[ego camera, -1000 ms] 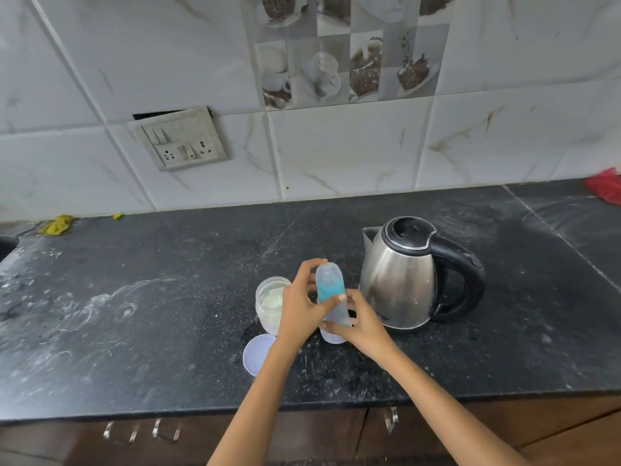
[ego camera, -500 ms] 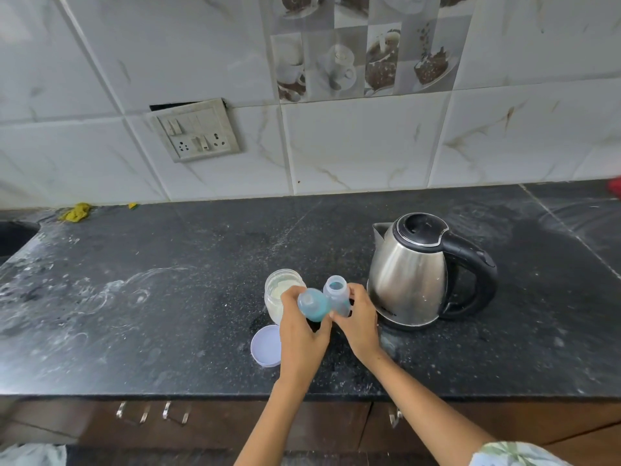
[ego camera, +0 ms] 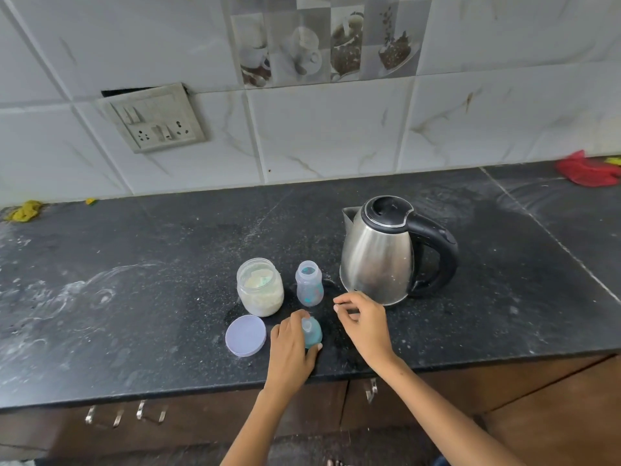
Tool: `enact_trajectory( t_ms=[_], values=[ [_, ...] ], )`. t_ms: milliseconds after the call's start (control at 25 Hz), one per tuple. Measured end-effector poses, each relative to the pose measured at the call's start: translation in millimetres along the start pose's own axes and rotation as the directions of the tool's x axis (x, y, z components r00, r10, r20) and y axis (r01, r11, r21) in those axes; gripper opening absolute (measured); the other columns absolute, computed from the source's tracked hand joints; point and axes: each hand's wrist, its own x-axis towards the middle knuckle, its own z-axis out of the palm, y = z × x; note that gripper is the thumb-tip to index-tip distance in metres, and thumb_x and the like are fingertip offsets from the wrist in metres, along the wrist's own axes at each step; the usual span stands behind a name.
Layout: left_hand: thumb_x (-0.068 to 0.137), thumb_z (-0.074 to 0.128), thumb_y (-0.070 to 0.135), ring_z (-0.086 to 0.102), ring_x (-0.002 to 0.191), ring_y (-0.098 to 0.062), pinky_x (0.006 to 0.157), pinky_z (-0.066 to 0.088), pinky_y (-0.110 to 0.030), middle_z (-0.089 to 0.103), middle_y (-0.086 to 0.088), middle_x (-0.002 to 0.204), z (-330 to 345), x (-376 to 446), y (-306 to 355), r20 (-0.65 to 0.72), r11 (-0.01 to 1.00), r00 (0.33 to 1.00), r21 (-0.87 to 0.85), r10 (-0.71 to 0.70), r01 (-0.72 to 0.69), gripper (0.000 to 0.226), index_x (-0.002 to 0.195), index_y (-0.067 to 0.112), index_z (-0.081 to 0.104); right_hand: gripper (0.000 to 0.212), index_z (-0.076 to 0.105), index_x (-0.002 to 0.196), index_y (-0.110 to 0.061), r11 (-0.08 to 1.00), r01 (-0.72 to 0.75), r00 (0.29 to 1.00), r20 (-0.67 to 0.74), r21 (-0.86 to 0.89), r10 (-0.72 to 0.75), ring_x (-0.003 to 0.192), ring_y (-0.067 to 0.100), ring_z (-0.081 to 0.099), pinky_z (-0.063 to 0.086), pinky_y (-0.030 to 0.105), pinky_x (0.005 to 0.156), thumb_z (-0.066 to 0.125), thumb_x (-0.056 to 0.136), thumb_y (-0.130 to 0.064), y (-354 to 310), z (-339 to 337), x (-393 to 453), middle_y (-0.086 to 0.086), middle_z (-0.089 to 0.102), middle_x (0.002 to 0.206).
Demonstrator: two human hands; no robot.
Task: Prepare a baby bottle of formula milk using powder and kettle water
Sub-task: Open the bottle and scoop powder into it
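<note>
The bottle (ego camera: pixel 309 288) is standing open and empty on the worktop (ego camera: pixel 134 297), between the kettle (ego camera: pixel 381 253) and an open jar (ego camera: pixel 259 291) holding pale powder. The left hand (ego camera: pixel 291 348) is gripping the teal cap (ego camera: pixel 312 333) — the right hand (ego camera: pixel 364 326) is hovering, fingers loosely apart.

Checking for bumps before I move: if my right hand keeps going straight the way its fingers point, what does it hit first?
Probably the open baby bottle. Your right hand points left and slightly away, with the fingertips just short of the bottle's base; the kettle sits off that line. Depth is hard to judge.
</note>
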Motion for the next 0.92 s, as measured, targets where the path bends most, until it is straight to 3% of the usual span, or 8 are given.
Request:
enact_trajectory(
  t_ms=[160, 240, 360, 480, 560, 680, 800, 920],
  values=[
    [0.079, 0.068, 0.040, 0.051, 0.113, -0.020, 0.090, 0.037, -0.030, 0.051, 0.001, 0.131, 1, -1, -1, 0.034, 0.998, 0.999, 0.036, 0.040, -0.042, 0.065, 0.131, 0.020, 0.033, 0.010, 0.072, 0.093, -0.014, 1.000, 0.022, 1.000, -0.002, 0.017, -0.022, 0.084, 0.002, 0.067, 0.054, 0.012, 0.068, 0.068, 0.087, -0.007, -5, -4, 4, -0.007, 0.071, 0.092],
    [0.084, 0.061, 0.047, 0.043, 0.120, -0.011, 0.098, 0.034, -0.026, 0.043, 0.006, 0.139, -14, 1, 7, -0.006, 0.998, 1.000, -0.067, 0.012, -0.012, 0.067, 0.138, 0.019, 0.032, 0.010, 0.072, 0.094, -0.013, 0.997, 0.068, 0.998, 0.011, 0.027, -0.068, 0.085, 0.002, 0.067, 0.055, 0.013, 0.069, 0.068, 0.087, -0.008, -13, -3, 10, -0.006, 0.072, 0.094],
    [0.091, 0.053, 0.043, 0.040, 0.124, -0.005, 0.103, 0.031, -0.018, 0.042, 0.007, 0.141, -43, 7, 15, -0.186, 0.986, 0.982, -0.169, -0.041, 0.009, 0.056, 0.138, 0.020, 0.034, 0.009, 0.072, 0.094, -0.011, 0.986, 0.161, 0.986, 0.036, 0.050, -0.162, 0.086, 0.005, 0.068, 0.059, 0.022, 0.069, 0.068, 0.087, -0.007, -30, 5, 29, -0.002, 0.071, 0.094],
    [0.084, 0.060, 0.045, 0.037, 0.128, -0.006, 0.105, 0.027, -0.018, 0.041, 0.004, 0.141, -65, 17, 6, -0.369, 0.965, 0.910, -0.241, -0.187, 0.101, 0.065, 0.137, 0.015, 0.036, 0.010, 0.071, 0.094, -0.011, 0.957, 0.282, 0.956, 0.065, 0.069, -0.286, 0.085, 0.007, 0.067, 0.058, 0.029, 0.072, 0.066, 0.087, -0.007, -50, 16, 52, -0.003, 0.070, 0.094],
    [0.074, 0.074, 0.046, 0.026, 0.139, -0.010, 0.111, 0.022, -0.026, 0.030, 0.001, 0.150, -70, 27, -11, -0.325, 0.896, 0.869, -0.368, -0.374, 0.248, 0.089, 0.143, 0.016, 0.028, 0.010, 0.071, 0.095, -0.012, 0.938, 0.334, 0.934, 0.104, 0.090, -0.342, 0.084, 0.008, 0.067, 0.058, 0.029, 0.072, 0.065, 0.087, -0.008, -63, 25, 67, -0.004, 0.070, 0.094],
    [0.061, 0.089, 0.031, 0.019, 0.143, -0.018, 0.115, 0.021, -0.034, 0.019, -0.004, 0.157, -71, 41, -38, -0.126, 0.778, 0.823, -0.431, -0.554, 0.458, 0.119, 0.149, 0.013, 0.012, 0.012, 0.070, 0.096, -0.015, 0.913, 0.402, 0.894, 0.190, 0.066, -0.407, 0.082, 0.008, 0.066, 0.057, 0.028, 0.069, 0.063, 0.088, -0.009, -76, 39, 82, -0.006, 0.069, 0.095],
    [0.060, 0.090, 0.028, 0.037, 0.134, -0.018, 0.104, 0.035, -0.027, 0.036, 0.000, 0.149, -75, 51, -55, -0.052, 0.778, 0.840, -0.409, -0.541, 0.476, 0.113, 0.148, 0.016, 0.019, 0.016, 0.070, 0.101, -0.019, 0.902, 0.429, 0.863, 0.317, -0.045, -0.394, 0.085, 0.007, 0.066, 0.057, 0.031, 0.072, 0.061, 0.089, -0.013, -87, 51, 93, -0.009, 0.071, 0.099],
    [0.060, 0.090, 0.026, 0.056, 0.112, -0.007, 0.081, 0.045, -0.012, 0.056, 0.012, 0.125, -78, 60, -60, -0.015, 0.794, 0.883, -0.444, -0.470, 0.415, 0.091, 0.134, 0.030, 0.038, 0.019, 0.071, 0.107, -0.024, 0.877, 0.427, 0.849, 0.433, -0.222, -0.303, 0.093, 0.010, 0.066, 0.053, 0.031, 0.080, 0.060, 0.092, -0.023, -99, 55, 101, -0.009, 0.073, 0.102]
  ],
)
